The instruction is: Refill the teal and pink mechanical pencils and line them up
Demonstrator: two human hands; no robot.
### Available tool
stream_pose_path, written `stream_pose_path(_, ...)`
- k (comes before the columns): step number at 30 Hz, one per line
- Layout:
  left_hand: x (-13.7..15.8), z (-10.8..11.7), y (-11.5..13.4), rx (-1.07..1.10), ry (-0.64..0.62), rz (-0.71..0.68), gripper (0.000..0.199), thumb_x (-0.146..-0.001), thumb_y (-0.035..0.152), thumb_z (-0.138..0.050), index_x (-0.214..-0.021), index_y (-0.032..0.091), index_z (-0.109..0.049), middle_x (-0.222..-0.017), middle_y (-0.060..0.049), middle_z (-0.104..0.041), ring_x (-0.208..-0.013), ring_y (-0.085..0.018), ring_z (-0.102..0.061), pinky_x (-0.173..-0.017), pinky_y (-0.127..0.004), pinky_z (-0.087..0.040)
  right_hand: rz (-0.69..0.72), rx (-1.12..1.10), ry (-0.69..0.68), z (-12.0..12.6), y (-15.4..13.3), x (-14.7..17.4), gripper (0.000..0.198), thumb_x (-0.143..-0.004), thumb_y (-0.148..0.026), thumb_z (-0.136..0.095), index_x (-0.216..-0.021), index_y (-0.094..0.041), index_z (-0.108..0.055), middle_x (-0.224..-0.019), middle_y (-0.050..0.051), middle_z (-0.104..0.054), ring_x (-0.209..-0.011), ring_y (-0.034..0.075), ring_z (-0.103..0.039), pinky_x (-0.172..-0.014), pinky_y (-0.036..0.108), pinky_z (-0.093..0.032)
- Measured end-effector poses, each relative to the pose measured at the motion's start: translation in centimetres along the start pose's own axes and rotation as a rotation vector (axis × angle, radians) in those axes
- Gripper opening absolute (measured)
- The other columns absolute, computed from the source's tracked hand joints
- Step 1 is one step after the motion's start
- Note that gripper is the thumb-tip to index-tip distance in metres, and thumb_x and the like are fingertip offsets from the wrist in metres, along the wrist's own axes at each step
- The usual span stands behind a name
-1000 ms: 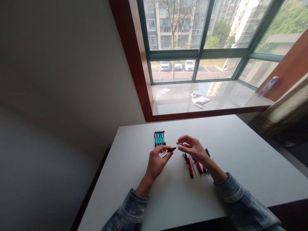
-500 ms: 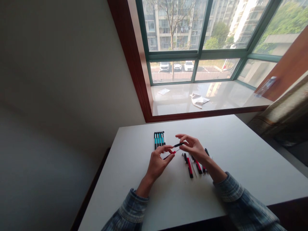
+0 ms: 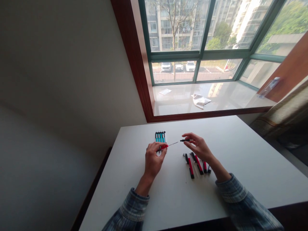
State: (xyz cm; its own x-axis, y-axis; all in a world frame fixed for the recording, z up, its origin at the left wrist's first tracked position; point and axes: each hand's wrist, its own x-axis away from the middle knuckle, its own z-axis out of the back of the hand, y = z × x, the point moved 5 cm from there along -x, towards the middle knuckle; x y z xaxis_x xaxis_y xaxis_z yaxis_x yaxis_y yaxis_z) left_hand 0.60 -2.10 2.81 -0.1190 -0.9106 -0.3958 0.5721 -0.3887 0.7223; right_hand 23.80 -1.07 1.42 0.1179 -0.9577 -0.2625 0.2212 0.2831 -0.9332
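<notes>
My left hand [image 3: 153, 159] pinches a red and black pen barrel [image 3: 164, 147] between thumb and fingers. A thin refill [image 3: 173, 143] sticks out of that barrel toward the right. My right hand [image 3: 199, 147] holds a black pen top [image 3: 184, 140], its end a short gap from the refill's tip. Both hands are above the white table [image 3: 243, 160]. Below my right hand lie several red and black pen barrels [image 3: 191, 168], with black tops and thin refills among them. Several turquoise pens [image 3: 160, 136] stand in a neat row beyond my left hand, partly hidden by it.
A wall [image 3: 72, 80] runs along the left of the table. Behind the table is a window sill [image 3: 178, 107] with a crumpled white cloth [image 3: 200, 101] and a flat paper [image 3: 165, 91]. A curtain [image 3: 286, 106] hangs at the right.
My hands have moved apart, the left one leftward and the right one slightly right. The refill in the red barrel now shows in full, separate from the black top.
</notes>
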Motion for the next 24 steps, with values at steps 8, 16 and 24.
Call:
stream_pose_path(8, 0.1, -0.2, 0.2, -0.011, -0.019, -0.015, 0.011, -0.092, 0.022, -0.065, -0.095, 0.027, -0.073, -0.099, -0.003, -0.075, -0.097, -0.024, -0.062, -0.09, -0.039, -0.049, 0.012, -0.053, -0.031, -0.3, -0.4, 0.1, 0.02, -0.089, -0.039, -0.071, -0.102, -0.023, -0.07, -0.104, 0.006, -0.072, -0.098, 0.024, -0.069, -0.093, 0.045, -0.058)
stream_pose_path(16, 0.1, -0.3, 0.2, -0.017, -0.028, -0.025, 0.012, -0.091, 0.022, -0.065, -0.094, 0.028, -0.075, -0.099, -0.003, -0.075, -0.099, -0.025, -0.063, -0.091, -0.039, -0.048, 0.059, -0.008, -0.047, -0.9, -0.9, 0.2, 0.016, -0.089, -0.034, -0.07, -0.101, -0.024, -0.073, -0.101, 0.005, -0.074, -0.098, 0.024, -0.069, -0.092, 0.044, -0.058)
stream_pose_path(24, 0.3, -0.9, 0.6, -0.037, -0.079, -0.073, 0.008, -0.09, 0.025, -0.07, -0.094, 0.028, -0.075, -0.098, -0.003, -0.075, -0.101, -0.026, -0.062, -0.091, -0.04, -0.047, 0.085, 0.063, -0.144, -2.8, -0.8, 0.3, 0.015, -0.089, -0.032, -0.071, -0.101, -0.026, -0.076, -0.1, 0.004, -0.077, -0.094, 0.024, -0.072, -0.089, 0.04, -0.058)
